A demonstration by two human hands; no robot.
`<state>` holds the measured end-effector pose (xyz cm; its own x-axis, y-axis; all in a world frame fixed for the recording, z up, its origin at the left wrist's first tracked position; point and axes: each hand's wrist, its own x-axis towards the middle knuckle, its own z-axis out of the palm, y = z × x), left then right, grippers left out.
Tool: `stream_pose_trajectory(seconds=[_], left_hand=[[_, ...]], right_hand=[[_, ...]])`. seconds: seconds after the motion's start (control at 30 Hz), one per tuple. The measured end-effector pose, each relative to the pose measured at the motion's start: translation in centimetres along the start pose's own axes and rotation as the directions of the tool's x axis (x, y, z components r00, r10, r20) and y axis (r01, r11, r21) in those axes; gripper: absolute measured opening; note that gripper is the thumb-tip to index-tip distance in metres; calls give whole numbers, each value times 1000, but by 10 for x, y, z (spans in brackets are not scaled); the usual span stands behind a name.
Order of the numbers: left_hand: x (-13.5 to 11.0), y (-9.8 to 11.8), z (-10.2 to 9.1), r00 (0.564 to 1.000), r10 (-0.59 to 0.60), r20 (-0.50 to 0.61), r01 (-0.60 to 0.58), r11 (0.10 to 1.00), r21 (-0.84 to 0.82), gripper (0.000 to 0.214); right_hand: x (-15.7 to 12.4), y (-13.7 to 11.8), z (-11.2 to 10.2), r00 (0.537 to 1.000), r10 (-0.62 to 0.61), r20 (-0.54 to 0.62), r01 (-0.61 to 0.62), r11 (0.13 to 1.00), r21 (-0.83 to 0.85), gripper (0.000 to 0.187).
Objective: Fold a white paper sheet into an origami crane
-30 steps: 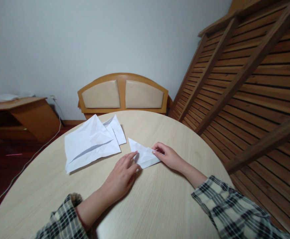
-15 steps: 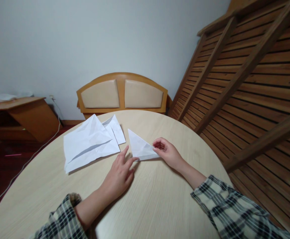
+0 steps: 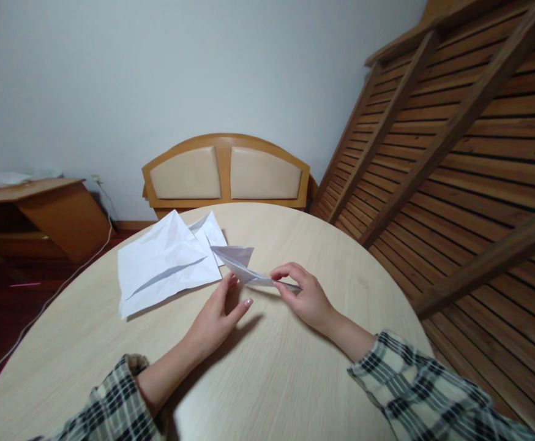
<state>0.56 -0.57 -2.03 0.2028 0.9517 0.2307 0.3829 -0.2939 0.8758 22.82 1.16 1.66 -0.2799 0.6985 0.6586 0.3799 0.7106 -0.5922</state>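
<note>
A small folded white paper (image 3: 239, 262) is lifted off the round light-wood table (image 3: 267, 373), seen nearly edge-on. My right hand (image 3: 302, 297) pinches its right end between thumb and fingers. My left hand (image 3: 216, 315) is raised just above the table, thumb and fingers touching the paper's left underside. Both sleeves are plaid.
A larger creased white sheet (image 3: 164, 263) lies on the table to the left, with a smaller folded paper (image 3: 212, 231) tucked behind it. A padded wooden chair back (image 3: 226, 174) stands beyond the table. Slatted wooden boards (image 3: 460, 147) lean on the right. A low wooden cabinet (image 3: 42, 214) and a cable on the floor at left.
The folded paper has been lifted from lying flat on the table and turned nearly edge-on. My left hand has risen from the tabletop to meet it; my right hand keeps its pinch.
</note>
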Motion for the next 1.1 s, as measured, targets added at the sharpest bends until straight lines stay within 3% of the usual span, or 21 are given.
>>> stream_pose_trajectory(seconds=[0.17, 0.43, 0.6, 0.77, 1.1], left_hand=[[4, -1, 0, 1000, 7, 8, -5, 976, -219, 60], [2, 16, 5, 1000, -19, -12, 12, 907, -422, 59], [2, 18, 7, 998, -24, -52, -2, 899, -439, 53], [2, 17, 5, 998, -54, -24, 40, 910, -412, 43], [2, 16, 5, 999, -35, 12, 36, 926, -375, 45]], right_hand=[[-5, -8, 8, 989, -119, 88, 118, 993, 18, 21], [-7, -5, 13, 976, -138, 170, 135, 990, 30, 27], [-7, -8, 13, 963, -124, 240, 116, 992, 46, 26], [-8, -8, 13, 954, -57, 295, 34, 996, 82, 20], [-7, -8, 15, 953, 14, 304, -62, 987, 148, 17]])
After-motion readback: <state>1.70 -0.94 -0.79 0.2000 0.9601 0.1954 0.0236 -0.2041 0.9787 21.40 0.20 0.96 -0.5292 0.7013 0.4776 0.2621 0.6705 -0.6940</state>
